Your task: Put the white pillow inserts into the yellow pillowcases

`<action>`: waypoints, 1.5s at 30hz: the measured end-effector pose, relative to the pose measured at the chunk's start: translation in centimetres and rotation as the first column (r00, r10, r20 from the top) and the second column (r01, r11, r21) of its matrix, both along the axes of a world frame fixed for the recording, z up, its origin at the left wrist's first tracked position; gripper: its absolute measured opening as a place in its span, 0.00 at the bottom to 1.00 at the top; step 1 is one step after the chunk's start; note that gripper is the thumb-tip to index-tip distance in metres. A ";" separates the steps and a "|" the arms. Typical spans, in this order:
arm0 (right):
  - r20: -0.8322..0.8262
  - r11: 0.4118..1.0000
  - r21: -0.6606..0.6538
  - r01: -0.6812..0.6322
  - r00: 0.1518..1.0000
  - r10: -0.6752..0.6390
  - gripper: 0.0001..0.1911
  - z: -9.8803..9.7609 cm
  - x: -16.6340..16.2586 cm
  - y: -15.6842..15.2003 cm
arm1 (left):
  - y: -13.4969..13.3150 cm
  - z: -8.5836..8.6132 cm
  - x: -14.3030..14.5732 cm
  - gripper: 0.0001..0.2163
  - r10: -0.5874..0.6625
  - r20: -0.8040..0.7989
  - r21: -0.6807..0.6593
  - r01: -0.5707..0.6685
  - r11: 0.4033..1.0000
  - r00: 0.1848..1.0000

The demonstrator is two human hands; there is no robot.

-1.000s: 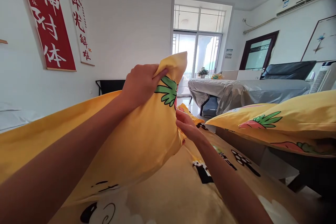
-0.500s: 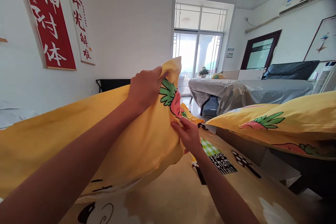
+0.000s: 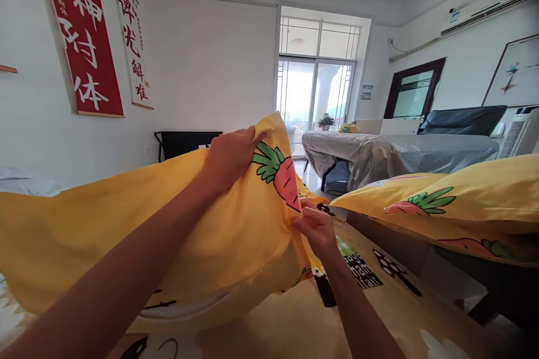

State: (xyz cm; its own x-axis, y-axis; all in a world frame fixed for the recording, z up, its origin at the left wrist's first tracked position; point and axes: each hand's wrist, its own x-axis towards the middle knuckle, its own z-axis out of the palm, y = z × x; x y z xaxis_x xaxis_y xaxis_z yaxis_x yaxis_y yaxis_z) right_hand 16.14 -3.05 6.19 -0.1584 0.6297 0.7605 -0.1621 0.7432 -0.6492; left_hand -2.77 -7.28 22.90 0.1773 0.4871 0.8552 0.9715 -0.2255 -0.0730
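Observation:
A yellow pillowcase (image 3: 202,235) printed with carrots is held up over a bed. My left hand (image 3: 229,154) grips its top edge beside a carrot print, fingers closed on the cloth. Lower and to the right, my right hand (image 3: 318,227) pinches the case's open end. A pillow seems to fill the case, but I cannot see it. Beneath lies a tan bedspread (image 3: 290,325) with cartoon prints.
Two more yellow carrot-print pillows (image 3: 455,202) lie stacked at the right. Behind them stands a table under a grey cover (image 3: 396,151). Red and white banners (image 3: 84,39) hang on the left wall. A glass balcony door (image 3: 314,95) is at the back.
The pillowcase has dropped lower and its carrot print has turned into full view. My right hand slid down along the open end; my left hand stayed on the top edge.

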 end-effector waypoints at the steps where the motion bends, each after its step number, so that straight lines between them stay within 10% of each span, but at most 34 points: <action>1: 0.033 0.999 -0.011 -0.030 0.999 0.031 0.09 0.4 -0.2 -0.4 | -0.2 -0.1 0.3 0.21 -0.010 -0.017 0.029 0.010 1.000 1.000; 6: 0.046 0.995 -0.095 0.021 0.999 -0.016 0.20 2.7 -2.0 -1.8 | -1.2 -1.1 1.8 0.20 -0.120 -0.116 0.142 0.136 0.981 0.986; 14: 0.066 0.931 -0.082 0.357 0.934 -0.352 0.09 4.0 -1.9 -1.3 | -3.0 -2.4 1.9 0.16 -0.269 -0.279 0.185 0.326 0.927 0.922; 23: 0.211 0.975 -0.169 -0.144 0.961 0.179 0.09 4.4 -2.5 -2.4 | -4.6 -2.2 2.1 0.13 -0.397 -0.121 0.097 0.409 0.907 0.910; 28: 0.269 0.988 0.091 0.126 0.952 -0.146 0.08 4.7 -1.8 -2.1 | -4.9 -2.0 2.0 0.14 -0.427 -0.043 -0.006 0.427 0.904 0.903; 34: 0.164 0.827 0.268 0.494 0.823 -0.544 0.10 3.1 0.4 -0.9 | -4.5 -2.3 1.8 0.20 -0.487 0.112 0.027 0.488 0.873 0.866; 37: 0.087 0.842 0.205 0.498 0.848 -0.523 0.10 2.2 0.0 -0.9 | -4.4 -2.3 1.8 0.21 -0.558 0.204 0.044 0.562 0.826 0.804; 42: 0.127 0.991 -0.090 0.100 0.988 -0.088 0.13 0.6 -2.5 -1.2 | -4.3 -2.0 2.3 0.22 -0.634 0.349 0.019 0.671 0.741 0.690; 45: 0.004 0.935 0.008 0.354 0.935 -0.354 0.14 -0.7 -3.8 -0.8 | -4.3 -1.6 2.3 0.21 -0.624 0.404 -0.038 0.694 0.719 0.669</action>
State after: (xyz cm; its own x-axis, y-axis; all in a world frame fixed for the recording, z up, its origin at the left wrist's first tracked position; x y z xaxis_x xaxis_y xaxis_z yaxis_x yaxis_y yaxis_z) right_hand 12.35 -3.83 5.53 0.0693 0.6408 0.7646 0.1155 0.7561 -0.6441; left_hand -0.47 -11.56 21.33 0.2291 0.5011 0.8345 0.5124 -0.7910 0.3343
